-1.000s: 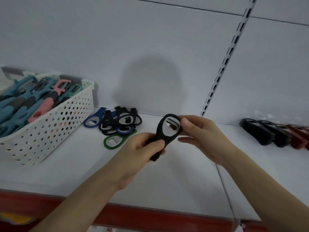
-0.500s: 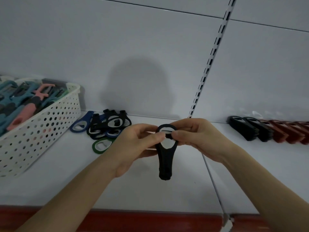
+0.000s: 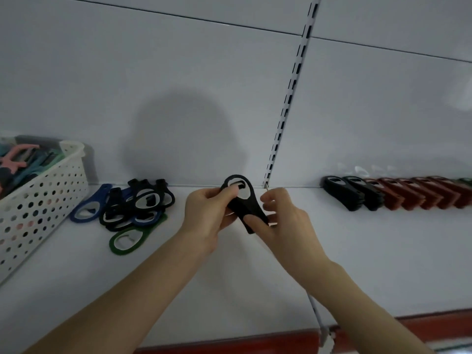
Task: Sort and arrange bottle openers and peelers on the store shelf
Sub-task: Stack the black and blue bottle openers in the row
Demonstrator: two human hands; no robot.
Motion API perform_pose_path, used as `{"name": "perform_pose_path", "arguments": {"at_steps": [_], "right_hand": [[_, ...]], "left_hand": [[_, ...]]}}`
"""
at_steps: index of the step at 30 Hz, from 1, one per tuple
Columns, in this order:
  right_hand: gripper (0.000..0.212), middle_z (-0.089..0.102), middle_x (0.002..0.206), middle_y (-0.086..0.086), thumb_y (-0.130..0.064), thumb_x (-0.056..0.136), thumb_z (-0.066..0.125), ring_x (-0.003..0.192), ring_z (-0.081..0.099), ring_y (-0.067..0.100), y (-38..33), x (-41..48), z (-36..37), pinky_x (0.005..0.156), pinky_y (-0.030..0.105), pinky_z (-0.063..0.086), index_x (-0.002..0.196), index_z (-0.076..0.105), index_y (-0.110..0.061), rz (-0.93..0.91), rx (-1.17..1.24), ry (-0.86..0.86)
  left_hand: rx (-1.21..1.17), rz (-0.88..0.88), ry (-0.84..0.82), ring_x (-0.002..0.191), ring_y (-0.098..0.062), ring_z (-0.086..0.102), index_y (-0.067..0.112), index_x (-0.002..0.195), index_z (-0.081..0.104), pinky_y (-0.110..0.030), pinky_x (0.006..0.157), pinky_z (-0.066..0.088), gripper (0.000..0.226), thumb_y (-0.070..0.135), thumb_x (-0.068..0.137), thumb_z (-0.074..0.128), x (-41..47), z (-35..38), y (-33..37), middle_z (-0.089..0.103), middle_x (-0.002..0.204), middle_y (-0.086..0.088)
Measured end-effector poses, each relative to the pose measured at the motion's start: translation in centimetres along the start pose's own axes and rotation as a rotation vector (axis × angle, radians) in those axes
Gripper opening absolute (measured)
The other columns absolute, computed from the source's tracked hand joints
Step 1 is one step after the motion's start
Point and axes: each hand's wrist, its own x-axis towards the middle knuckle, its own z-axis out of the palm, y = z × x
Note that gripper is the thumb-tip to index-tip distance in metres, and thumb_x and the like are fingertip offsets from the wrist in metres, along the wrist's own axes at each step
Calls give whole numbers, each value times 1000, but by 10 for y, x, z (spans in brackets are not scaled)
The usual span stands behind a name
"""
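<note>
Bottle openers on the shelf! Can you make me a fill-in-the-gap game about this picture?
1. The left hand and the right hand together hold a ____ bottle opener.
2. In front of the loose pile lies a lone opener, coloured ____.
3. The white basket stands on the ____ side of the picture.
4. The tidy row on the right begins with ____ black openers.

Missing words: black, green, left, two.

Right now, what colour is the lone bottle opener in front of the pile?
Green; the bottle opener shows best in head view.
</note>
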Motion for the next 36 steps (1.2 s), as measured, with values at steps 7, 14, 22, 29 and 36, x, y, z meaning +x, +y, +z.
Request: {"name": "perform_pose_path", "arguments": {"at_steps": [7,14,22,29,36], "right_hand": [[25,48,86,-7,-21,90,57,69,46,8,26,-2,-8,61,15,37,94,34,-29,-114,-103,54],[24,50,90,-7,-11,89,57,66,44,2,47,1,-21,60,10,37,108,44,-18,-104,-115,79],[23,55,72,-11,-6,85,60,63,51,0,67,9,-44,58,7,39,102,51,-18,13,-38,140],[29,57,87,5,-6,87,55,77,50,22,96,27,-71,64,29,39,114,47,-11,140,-260,79],[32,58,109,15,-4,90,48,97,54,33,112,62,-65,74,35,41,120,41,-8,201,-470,87]], "left_hand": [[18,-33,-81,83,-28,65,-4,80,62,-32,77,56,15,9,86,60,1,33,-12,64,85,-21],[-5,-75,-133,81,-29,65,-3,77,60,-32,78,56,16,10,86,60,8,53,-21,64,82,-19],[96,-48,-198,89,-24,68,-3,120,48,-28,75,56,52,27,83,68,23,79,-39,63,109,-19],[959,571,-279,115,-19,50,6,120,50,-24,94,35,40,28,88,60,32,57,-50,56,120,-5],[1335,718,-281,119,-31,45,0,113,57,-33,103,31,87,62,69,15,35,26,-63,54,119,-14]]}}
